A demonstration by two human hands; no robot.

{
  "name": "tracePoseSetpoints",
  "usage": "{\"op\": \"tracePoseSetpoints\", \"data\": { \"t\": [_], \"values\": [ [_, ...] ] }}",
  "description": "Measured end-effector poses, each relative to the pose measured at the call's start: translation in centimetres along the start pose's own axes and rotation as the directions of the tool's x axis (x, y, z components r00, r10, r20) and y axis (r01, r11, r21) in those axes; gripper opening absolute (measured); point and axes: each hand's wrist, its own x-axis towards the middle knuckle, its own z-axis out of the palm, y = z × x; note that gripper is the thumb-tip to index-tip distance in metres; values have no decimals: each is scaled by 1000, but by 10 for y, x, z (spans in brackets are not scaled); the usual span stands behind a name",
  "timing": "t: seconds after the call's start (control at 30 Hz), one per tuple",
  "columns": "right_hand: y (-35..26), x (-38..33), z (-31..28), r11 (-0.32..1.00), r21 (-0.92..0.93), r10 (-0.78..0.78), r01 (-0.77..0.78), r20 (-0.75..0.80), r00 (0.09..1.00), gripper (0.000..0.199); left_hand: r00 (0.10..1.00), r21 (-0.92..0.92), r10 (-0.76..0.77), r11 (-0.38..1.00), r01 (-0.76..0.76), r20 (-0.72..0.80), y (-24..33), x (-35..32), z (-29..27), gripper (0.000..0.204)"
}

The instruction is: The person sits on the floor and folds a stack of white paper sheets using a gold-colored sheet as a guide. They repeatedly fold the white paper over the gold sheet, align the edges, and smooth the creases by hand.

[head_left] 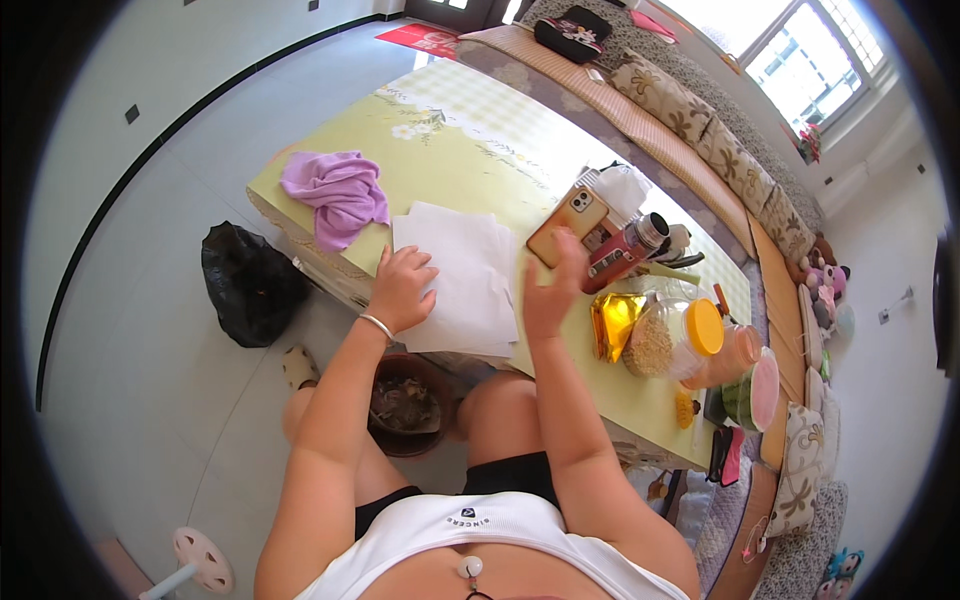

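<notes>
A small stack of white paper sheets (465,270) lies on the table near its front edge, slightly fanned. My left hand (403,288), with a bangle at the wrist, rests on the stack's left side, fingers stretched out. To the right of the paper my right hand (555,285) is raised, thumb and fingers apart, with nothing visible between them. Just beyond it a gold-cased phone (578,212) is propped up, back toward me. The fingertips overlap the phone's lower part in the picture; I cannot tell whether they touch.
A purple cloth (338,195) lies at the table's left. On the right stand a red bottle (622,255), a gold packet (617,322), a yellow-lidded jar (665,340) and a cut watermelon (750,390). Below are a bin (442,440) and a black bag (250,290).
</notes>
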Motion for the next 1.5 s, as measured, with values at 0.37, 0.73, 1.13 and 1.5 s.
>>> {"op": "tracePoseSetpoints", "data": {
  "t": [0.37, 0.73, 1.13, 1.5],
  "values": [
    [118, 19, -49, 727, 63, 682, -684, -184, 708, 82, 999, -55, -34, 998, 32, -35, 10, 4, 6, 29],
    [-3, 39, 18, 685, 478, 451, -549, 314, 836, 55, 999, -14, -18, 1000, 17, -42, 6, 5, 14, 30],
    [-24, 26, 70, 820, 311, 343, -480, 403, 848, 65, 1000, 7, 7, 1000, -7, -8, 4, -3, 13, 36],
    [72, 46, 39, 633, -138, 752, -762, -125, 647, 108, 989, -64, -72, 996, 64, -131, 14, -8, 21, 27]
  ]
}}
